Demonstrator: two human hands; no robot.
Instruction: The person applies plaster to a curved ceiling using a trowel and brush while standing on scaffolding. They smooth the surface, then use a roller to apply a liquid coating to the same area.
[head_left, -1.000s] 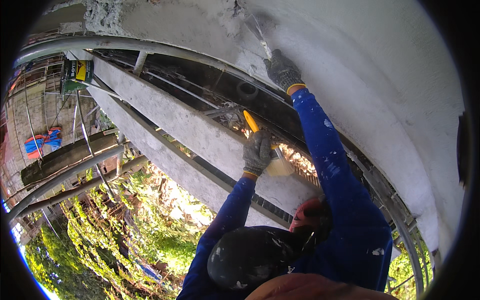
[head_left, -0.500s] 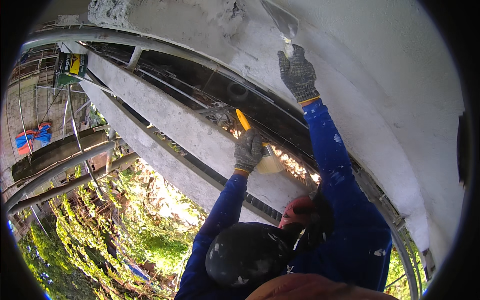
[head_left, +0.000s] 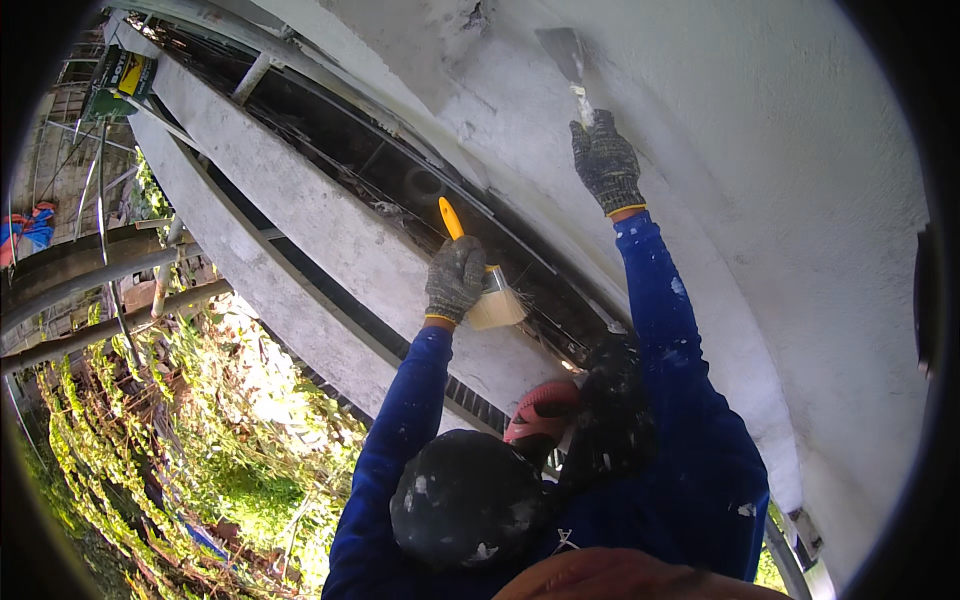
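Observation:
My left hand (head_left: 456, 278), in a dark grey knit glove, is closed round a wide paintbrush (head_left: 497, 303). Its yellow handle sticks up past the fingers, and the pale bristles point down to the right, above the grey plank. Higher up and to the right, my gloved right hand (head_left: 608, 166) grips the whitish, smeared handle of a putty knife (head_left: 565, 55). The flat metal blade points away from me, at the face of the pale plastered wall (head_left: 720, 150). Whether the blade touches the wall I cannot tell.
Grey planks (head_left: 290, 165) run diagonally below me, with dark gaps between. Metal scaffold pipes (head_left: 160, 265) cross at the left. A dark green bucket (head_left: 118, 82) hangs or stands at the far upper left. A red shoe (head_left: 541, 410) rests on the plank. Plants (head_left: 230, 440) grow far below.
The view has shifted along the wall. My left hand with the paintbrush has moved left and slightly up in the picture. My right hand keeps the putty knife at the wall, its blade turned somewhat.

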